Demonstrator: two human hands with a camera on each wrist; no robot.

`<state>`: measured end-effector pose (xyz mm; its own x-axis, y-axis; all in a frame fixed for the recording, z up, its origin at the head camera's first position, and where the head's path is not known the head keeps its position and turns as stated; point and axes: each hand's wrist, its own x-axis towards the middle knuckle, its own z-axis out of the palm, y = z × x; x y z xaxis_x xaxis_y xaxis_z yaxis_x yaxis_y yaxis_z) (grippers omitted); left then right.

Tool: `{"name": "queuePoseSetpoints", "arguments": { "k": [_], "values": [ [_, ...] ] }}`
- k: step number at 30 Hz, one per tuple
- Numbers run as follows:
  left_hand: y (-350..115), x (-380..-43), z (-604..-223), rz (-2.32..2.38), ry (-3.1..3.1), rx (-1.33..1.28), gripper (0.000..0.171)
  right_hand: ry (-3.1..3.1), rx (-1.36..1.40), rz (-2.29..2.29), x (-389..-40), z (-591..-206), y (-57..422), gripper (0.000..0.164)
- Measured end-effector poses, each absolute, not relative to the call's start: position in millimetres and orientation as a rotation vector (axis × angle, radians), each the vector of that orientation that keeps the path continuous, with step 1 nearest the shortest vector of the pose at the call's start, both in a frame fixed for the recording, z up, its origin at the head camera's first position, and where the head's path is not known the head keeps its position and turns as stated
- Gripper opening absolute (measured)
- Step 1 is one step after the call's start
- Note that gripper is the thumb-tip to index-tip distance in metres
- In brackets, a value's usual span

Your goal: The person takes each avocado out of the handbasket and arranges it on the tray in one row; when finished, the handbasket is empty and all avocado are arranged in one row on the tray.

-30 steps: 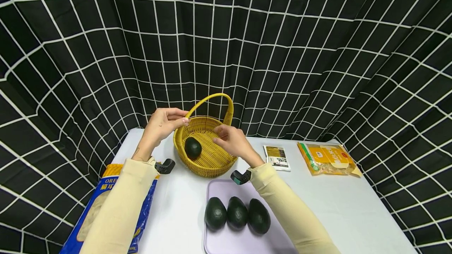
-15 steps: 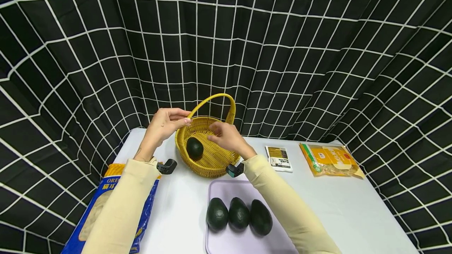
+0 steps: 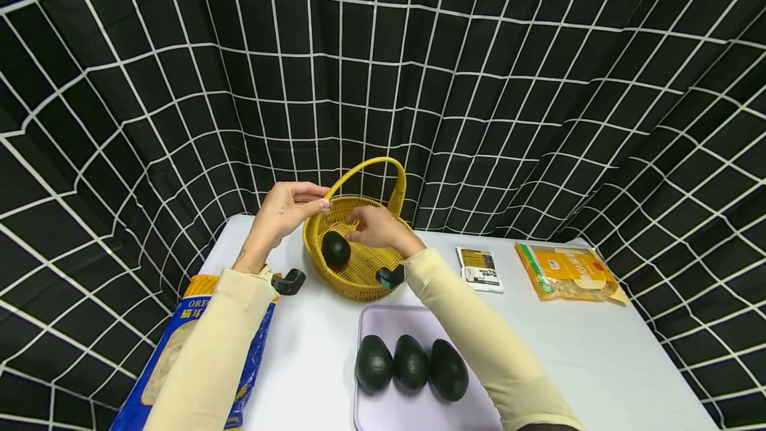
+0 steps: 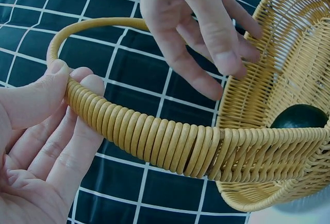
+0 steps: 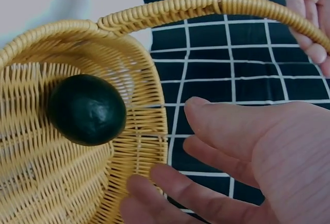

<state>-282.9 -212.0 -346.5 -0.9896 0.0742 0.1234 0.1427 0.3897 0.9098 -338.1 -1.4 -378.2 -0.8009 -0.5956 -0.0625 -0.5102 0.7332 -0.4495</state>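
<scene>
My left hand point(image 3: 286, 210) pinches the wrapped handle point(image 4: 139, 131) of a yellow wicker basket point(image 3: 359, 292) between thumb and fingers. Inside the basket, toward its left side, lies one dark green avocado point(image 3: 336, 250). Over the basket's opening hovers my right hand point(image 3: 383, 228), holding nothing, its fingers spread and loosely bent. In the right wrist view that avocado point(image 5: 86, 109) sits left of my right fingertips, with a gap between. Three more avocados point(image 3: 411, 363) lie side by side on a lilac tray point(image 3: 395, 319) in front of the basket.
A blue food bag point(image 3: 179, 351) lies at the left under my left forearm. To the right of the basket are a small white and brown packet point(image 3: 481, 270) and an orange food bag point(image 3: 568, 271). A black grid curtain point(image 3: 383, 72) hangs behind the white table point(image 3: 586, 358).
My right hand has moved left over the basket, closer to the avocado inside. My left hand keeps its hold on the handle. The whole view has shifted slightly.
</scene>
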Motion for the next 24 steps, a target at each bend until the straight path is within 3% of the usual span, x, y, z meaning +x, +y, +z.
{"name": "queuePoseSetpoints", "arguments": {
  "k": [24],
  "values": [
    [-212.3,-281.9,-346.1,-1.675,-2.555,-0.231,0.029,2.747,-0.826,-0.492,-358.1,-402.0,-26.6,0.043]
  ]
}}
